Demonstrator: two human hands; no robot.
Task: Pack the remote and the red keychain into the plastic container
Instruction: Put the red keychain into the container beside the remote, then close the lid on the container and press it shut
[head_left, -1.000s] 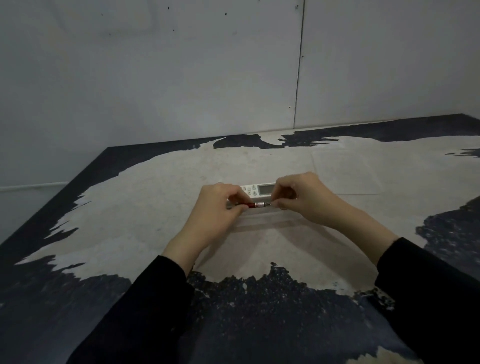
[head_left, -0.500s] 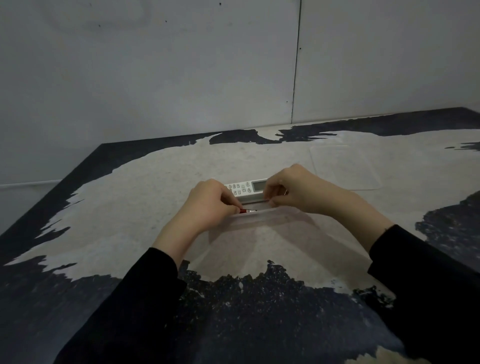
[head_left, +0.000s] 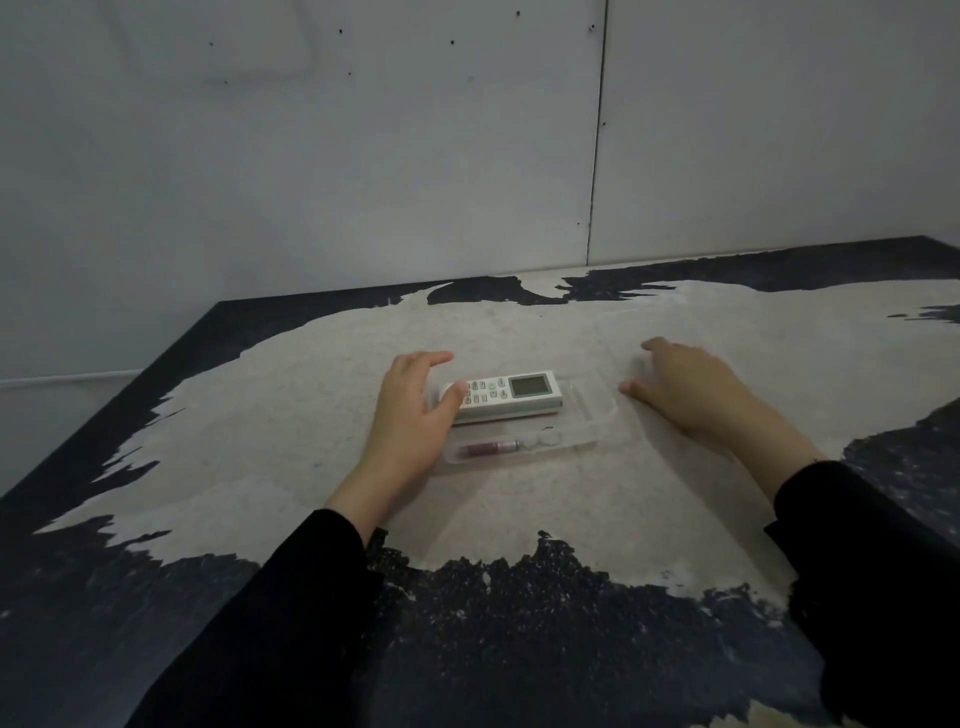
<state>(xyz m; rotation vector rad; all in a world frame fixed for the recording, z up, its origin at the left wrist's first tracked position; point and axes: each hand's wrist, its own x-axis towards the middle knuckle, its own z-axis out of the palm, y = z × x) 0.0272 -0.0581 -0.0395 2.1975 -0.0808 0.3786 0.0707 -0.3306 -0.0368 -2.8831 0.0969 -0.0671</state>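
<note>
A clear plastic container (head_left: 597, 415) lies on the table's pale middle patch. Inside it a white remote (head_left: 511, 397) lies crosswise along the far side, and the red keychain (head_left: 491, 447) with its metal ring lies along the near side. My left hand (head_left: 415, 415) rests at the container's left end, fingers spread, thumb touching the remote's left end. My right hand (head_left: 691, 387) hovers just right of the container with fingers apart and nothing in it.
The table (head_left: 260, 415) is worn, pale in the middle and dark at its edges, and meets a grey wall (head_left: 363, 156) behind. A faint clear lid (head_left: 727, 322) seems to lie on the table past my right hand.
Both hands let go of the red keychain, which now lies in the container in front of the remote. The hands moved apart, left to the container's left end, right out to its right.
</note>
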